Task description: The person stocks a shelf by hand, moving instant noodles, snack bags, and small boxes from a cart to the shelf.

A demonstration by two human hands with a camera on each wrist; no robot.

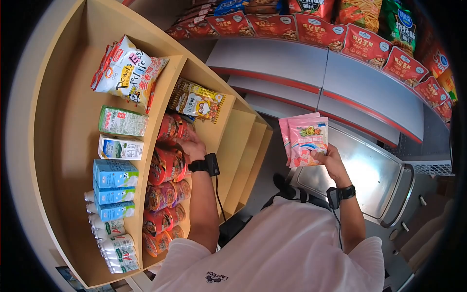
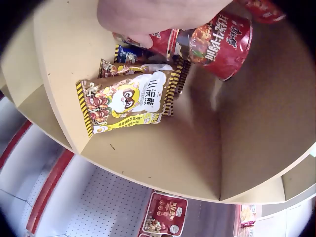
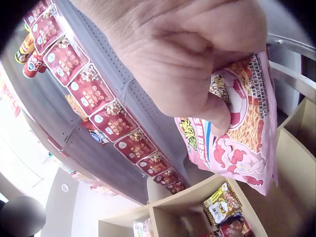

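Observation:
My left hand (image 1: 193, 147) is in the shelf compartment, its thumb against a red instant noodle cup (image 2: 163, 43); most of its fingers are hidden. Beside that cup stands another red noodle cup (image 2: 229, 47) with a picture of beef noodles. Yellow-and-brown snack bags (image 1: 199, 100) with a cartoon bear lean at the compartment's end, next to the left hand. Out over the floor, my right hand (image 1: 333, 163) pinches pink snack packets (image 1: 307, 141), fanned slightly, the thumb across the front one. Noodle pieces and a pink cartoon pony are printed on the front packet (image 3: 237, 148).
The wooden shelf unit (image 1: 177, 73) also holds chip bags (image 1: 129, 73), drink cartons (image 1: 116, 168), white bottles (image 1: 114, 243) and several more noodle cups (image 1: 163, 194). A metal cart (image 1: 360, 170) stands beyond the right hand. Grey racks with red nut packs (image 1: 321, 31) line the back.

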